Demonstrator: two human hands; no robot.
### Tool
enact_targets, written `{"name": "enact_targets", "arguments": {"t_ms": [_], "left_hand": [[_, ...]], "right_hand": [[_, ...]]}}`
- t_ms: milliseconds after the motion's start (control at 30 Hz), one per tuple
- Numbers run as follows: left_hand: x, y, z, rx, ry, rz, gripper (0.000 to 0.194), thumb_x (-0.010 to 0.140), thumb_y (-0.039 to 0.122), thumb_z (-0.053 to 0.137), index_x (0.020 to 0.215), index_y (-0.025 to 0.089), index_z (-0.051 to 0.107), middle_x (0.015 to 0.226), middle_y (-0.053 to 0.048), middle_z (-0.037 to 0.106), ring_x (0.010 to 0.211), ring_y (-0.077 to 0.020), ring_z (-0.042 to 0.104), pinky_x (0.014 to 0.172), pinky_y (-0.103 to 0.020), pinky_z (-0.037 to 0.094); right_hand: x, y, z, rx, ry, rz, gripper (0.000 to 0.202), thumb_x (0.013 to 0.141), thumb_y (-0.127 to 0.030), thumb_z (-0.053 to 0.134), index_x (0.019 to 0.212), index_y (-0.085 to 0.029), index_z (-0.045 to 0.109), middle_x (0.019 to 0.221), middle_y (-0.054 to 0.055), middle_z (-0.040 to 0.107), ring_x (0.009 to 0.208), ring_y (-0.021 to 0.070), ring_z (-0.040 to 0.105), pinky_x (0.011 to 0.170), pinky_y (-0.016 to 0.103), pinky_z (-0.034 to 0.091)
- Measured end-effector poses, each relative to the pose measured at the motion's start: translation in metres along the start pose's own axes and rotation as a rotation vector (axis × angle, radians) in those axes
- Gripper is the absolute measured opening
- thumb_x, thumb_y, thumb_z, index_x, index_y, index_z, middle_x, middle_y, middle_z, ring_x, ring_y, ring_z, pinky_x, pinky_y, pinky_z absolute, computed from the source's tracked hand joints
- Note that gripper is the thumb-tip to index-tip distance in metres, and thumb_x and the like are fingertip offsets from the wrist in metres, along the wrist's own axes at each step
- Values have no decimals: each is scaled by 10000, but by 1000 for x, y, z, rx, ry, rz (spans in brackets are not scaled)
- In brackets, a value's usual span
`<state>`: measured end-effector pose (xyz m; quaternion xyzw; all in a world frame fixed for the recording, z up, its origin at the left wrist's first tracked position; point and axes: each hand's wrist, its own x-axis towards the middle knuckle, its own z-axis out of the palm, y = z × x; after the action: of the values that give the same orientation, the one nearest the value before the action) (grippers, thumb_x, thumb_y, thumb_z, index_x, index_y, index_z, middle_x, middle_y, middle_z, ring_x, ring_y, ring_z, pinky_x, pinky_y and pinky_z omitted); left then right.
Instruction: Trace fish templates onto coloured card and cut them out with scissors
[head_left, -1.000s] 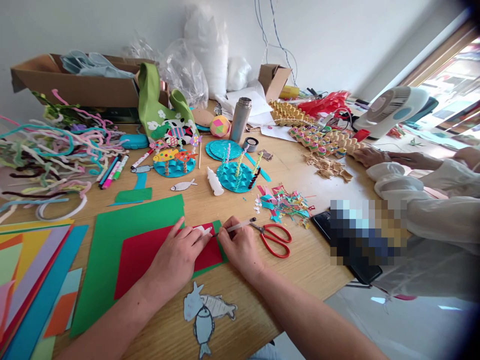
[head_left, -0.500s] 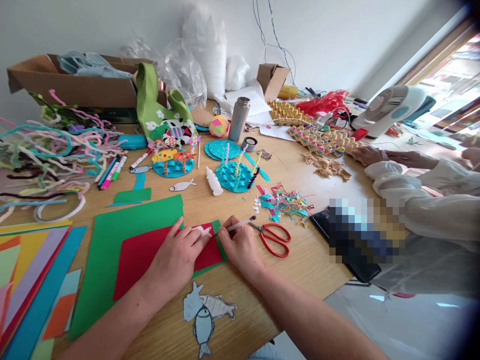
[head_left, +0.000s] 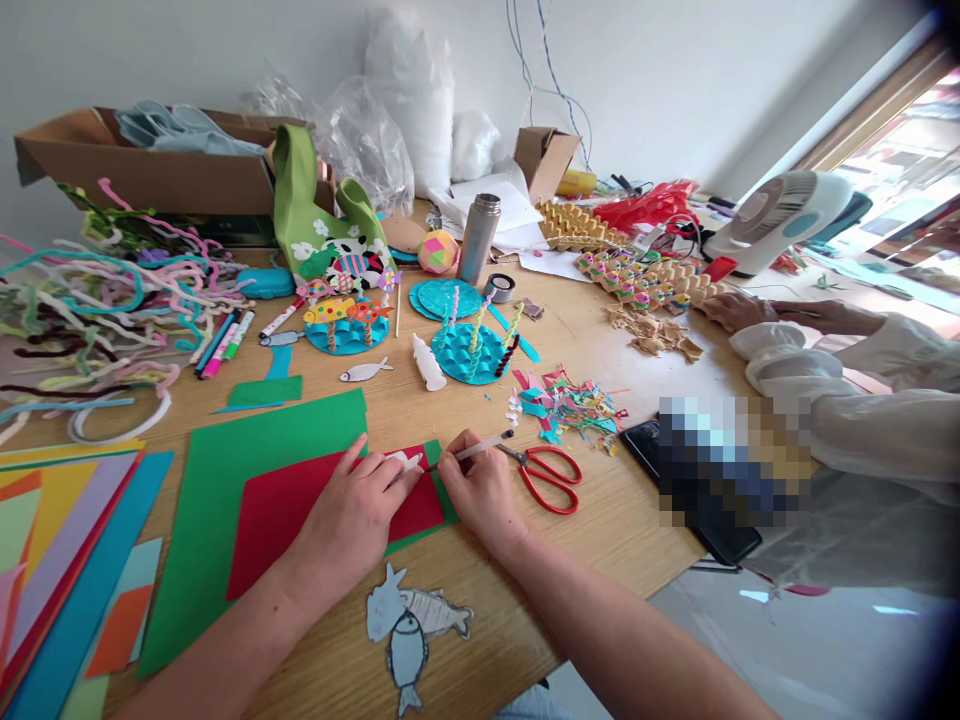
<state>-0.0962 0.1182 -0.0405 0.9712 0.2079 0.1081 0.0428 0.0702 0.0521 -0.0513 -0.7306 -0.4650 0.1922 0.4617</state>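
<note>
My left hand presses a small white paper fish down on a red sheet of paper, fingertips closed over it. Part of the fish is hidden under the fingers. My right hand grips a slim pen, its tip at the fish's right edge. Beneath the red sheet lies a larger green sheet. Red-handled scissors rest right beside my right hand. Nearer me, several grey-white fish cut-outs overlap on the wooden table.
Paper scraps, a white glue bottle and blue egg-tray bases stand beyond my hands. Coloured paper is stacked left, below pipe cleaners. A phone lies right, near a co-worker's hands.
My right hand and the pen have shifted very slightly. My left hand and the papers stay in place. The co-worker's hands have moved a little at the right.
</note>
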Motion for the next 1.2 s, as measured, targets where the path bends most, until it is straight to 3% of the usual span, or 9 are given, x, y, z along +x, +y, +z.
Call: {"name": "enact_targets", "arguments": {"t_ms": [233,533,1200], "left_hand": [[0,0,0,1,1,0,481,840,-14,408,1229,193,601,1055,-44,666,1001,-225,574,1092,-541,319],[-1,-1,1,-23,-15,-11,492,840,-12,419,1254,194,587,1053,-39,659,1000,-220,565,1105,-548,300],[0,0,0,-4,-12,1,476,846,-4,413,1243,185,596,1050,-52,663,986,-225,569,1092,-555,326]], "right_hand": [[0,-1,0,37,42,6,160,772,-242,497,618,-208,467,486,-53,462,429,99,435,428,201,288],[1,4,3,105,-21,36,197,855,-334,504,701,-210,501,574,-31,529,484,119,484,472,221,337],[1,2,3,56,-40,7,145,812,-278,526,686,-206,515,532,-49,487,463,108,437,455,217,304]]}}
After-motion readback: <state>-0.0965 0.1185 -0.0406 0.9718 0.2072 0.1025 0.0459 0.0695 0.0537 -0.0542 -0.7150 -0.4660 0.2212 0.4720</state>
